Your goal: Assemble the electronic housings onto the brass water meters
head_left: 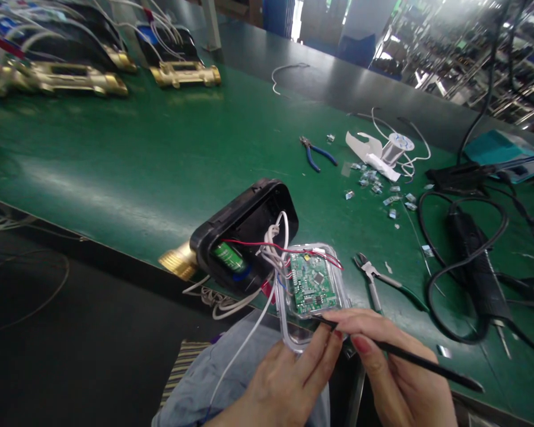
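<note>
A green circuit board lies in a clear plastic case at the table's near edge. My left hand grips the near side of this case, its fingertips together and its thumb hidden. Slim black tweezers are held in my right hand, their tip at the board's lower edge. Wires, red and white, join the board to a black housing tilted open beside it. Inside the housing sits a green battery; a brass threaded fitting sticks out on its left.
Green-handled pliers lie right of the case, blue-handled cutters farther back. A black corded electric screwdriver rests at right. Small scraps lie near a wire spool. Brass-bodied units stand at the back left.
</note>
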`<state>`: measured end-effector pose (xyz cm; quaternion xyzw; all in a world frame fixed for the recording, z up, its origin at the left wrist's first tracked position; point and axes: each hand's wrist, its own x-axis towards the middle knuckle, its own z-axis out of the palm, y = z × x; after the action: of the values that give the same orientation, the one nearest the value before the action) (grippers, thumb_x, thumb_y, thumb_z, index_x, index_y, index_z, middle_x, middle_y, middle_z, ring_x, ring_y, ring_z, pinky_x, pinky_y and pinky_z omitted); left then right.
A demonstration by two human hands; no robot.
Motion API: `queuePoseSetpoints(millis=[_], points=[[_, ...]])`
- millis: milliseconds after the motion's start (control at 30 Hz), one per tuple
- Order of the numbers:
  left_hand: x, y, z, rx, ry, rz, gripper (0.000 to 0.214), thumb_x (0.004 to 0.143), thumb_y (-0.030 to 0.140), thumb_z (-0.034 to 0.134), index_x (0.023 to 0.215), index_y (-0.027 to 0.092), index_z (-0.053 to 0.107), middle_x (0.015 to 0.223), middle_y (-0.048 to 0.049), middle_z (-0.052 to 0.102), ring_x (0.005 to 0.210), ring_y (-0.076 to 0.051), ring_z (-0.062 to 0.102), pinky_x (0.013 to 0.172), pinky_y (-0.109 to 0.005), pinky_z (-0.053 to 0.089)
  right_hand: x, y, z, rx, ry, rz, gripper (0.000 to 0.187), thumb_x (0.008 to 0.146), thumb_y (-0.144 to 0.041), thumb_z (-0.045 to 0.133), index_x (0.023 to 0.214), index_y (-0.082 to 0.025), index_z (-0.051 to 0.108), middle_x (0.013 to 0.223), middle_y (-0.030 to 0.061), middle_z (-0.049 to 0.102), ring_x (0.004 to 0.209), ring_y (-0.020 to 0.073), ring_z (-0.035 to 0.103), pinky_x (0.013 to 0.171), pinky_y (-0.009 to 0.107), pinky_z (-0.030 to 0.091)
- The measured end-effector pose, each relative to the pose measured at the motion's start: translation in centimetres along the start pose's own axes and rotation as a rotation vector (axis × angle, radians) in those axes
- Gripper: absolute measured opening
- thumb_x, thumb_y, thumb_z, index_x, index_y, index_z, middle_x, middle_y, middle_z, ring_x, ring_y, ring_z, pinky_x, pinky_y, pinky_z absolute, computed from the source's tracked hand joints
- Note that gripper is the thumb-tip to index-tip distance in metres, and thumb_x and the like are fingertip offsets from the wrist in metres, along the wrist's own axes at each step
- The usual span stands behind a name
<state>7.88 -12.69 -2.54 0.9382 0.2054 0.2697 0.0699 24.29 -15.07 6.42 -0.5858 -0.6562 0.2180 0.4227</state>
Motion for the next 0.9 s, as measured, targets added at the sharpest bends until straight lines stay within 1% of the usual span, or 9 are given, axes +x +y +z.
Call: queuePoseSetpoints(millis=[67,167,300,433,500,567,667,833,900], points=[[0.0,0.1,0.0,-0.008,0.002,-0.007,0.049,0.094,0.013,0.023,0.143,0.009,0.029,0.156,-0.0125,0.012,0.109,-0.021,0.057,0.078,-0.029,0.055,0.0,0.2,0.1,-0.003,0.018,0.011,0.021,0.089,-0.010,0.047,0.101,-0.020,0.060,0.102,0.0019,0.070,0.097,0.0090,0.065,0.089,0.018,0.051],[0.1,0.1,-0.2,-0.011,0.005,-0.013,0.049,0.094,0.012,0.023,0.142,0.008,0.031,0.155,-0.0130,0.014,0.109,-0.022,0.058,0.078,-0.029,0.055,0.1,0.1,0.0,-0.035,0.024,0.022,0.021,0.089,-0.009,0.045,0.100,-0.020,0.060,0.100,0.0013,0.071,0.095,0.0074,0.066,0.088,0.014,0.050],[0.3,0.0,-0.2,-0.018,-0.004,0.007,0.049,0.094,0.013,0.023,0.141,0.007,0.034,0.154,-0.0150,0.018,0.109,-0.023,0.059,0.074,-0.029,0.056,0.4,0.1,-0.1,-0.062,0.002,0.049,0.022,0.089,-0.010,0.045,0.100,-0.022,0.059,0.099,0.0000,0.071,0.093,0.0071,0.066,0.087,0.014,0.050],[0.4,-0.1,-0.3,-0.012,0.005,-0.004,0.048,0.094,0.012,0.023,0.140,0.008,0.035,0.154,-0.0143,0.018,0.103,-0.020,0.061,0.072,-0.028,0.056,0.8,0.0,-0.2,-0.073,-0.021,0.088,0.022,0.090,-0.011,0.045,0.100,-0.024,0.060,0.098,-0.0014,0.071,0.092,0.0077,0.067,0.083,0.014,0.052],[0.5,-0.2,-0.3,-0.019,-0.003,-0.003,0.048,0.094,0.012,0.023,0.140,0.008,0.035,0.154,-0.0137,0.020,0.104,-0.020,0.061,0.073,-0.027,0.056,0.9,0.1,-0.2,-0.063,-0.025,0.099,0.023,0.090,-0.011,0.045,0.100,-0.024,0.061,0.096,-0.0008,0.071,0.090,0.0087,0.068,0.080,0.015,0.053],[0.5,-0.3,-0.3,-0.027,-0.008,0.010,0.048,0.094,0.012,0.022,0.140,0.008,0.036,0.152,-0.0140,0.025,0.104,-0.020,0.061,0.074,-0.028,0.056,0.9,0.2,-0.3,-0.045,-0.019,0.114,0.023,0.089,-0.010,0.045,0.099,-0.022,0.062,0.095,0.0007,0.072,0.089,0.0106,0.068,0.078,0.017,0.055],[0.4,-0.3,-0.3,-0.023,-0.015,0.013,0.048,0.095,0.013,0.022,0.140,0.008,0.036,0.150,-0.0137,0.031,0.099,-0.019,0.063,0.073,-0.028,0.056,1.0,0.4,-0.3,-0.021,-0.005,0.120,0.022,0.088,-0.010,0.045,0.096,-0.021,0.063,0.092,0.0024,0.072,0.086,0.0128,0.069,0.076,0.021,0.057],[0.3,-0.3,0.1,-0.047,-0.002,0.006,0.048,0.095,0.015,0.022,0.141,0.008,0.034,0.151,-0.0130,0.029,0.099,-0.020,0.063,0.072,-0.029,0.057,1.0,0.6,-0.1,0.006,0.030,0.137,0.021,0.088,-0.010,0.045,0.092,-0.020,0.063,0.088,0.0034,0.072,0.083,0.0141,0.070,0.074,0.023,0.058],[0.3,-0.5,0.1,-0.066,0.003,0.017,0.048,0.095,0.015,0.023,0.141,0.007,0.033,0.150,-0.0131,0.031,0.098,-0.019,0.063,0.070,-0.028,0.057,1.1,0.6,-0.1,0.010,0.035,0.130,0.021,0.088,-0.010,0.045,0.092,-0.020,0.063,0.089,0.0027,0.073,0.084,0.0136,0.070,0.075,0.022,0.058]])
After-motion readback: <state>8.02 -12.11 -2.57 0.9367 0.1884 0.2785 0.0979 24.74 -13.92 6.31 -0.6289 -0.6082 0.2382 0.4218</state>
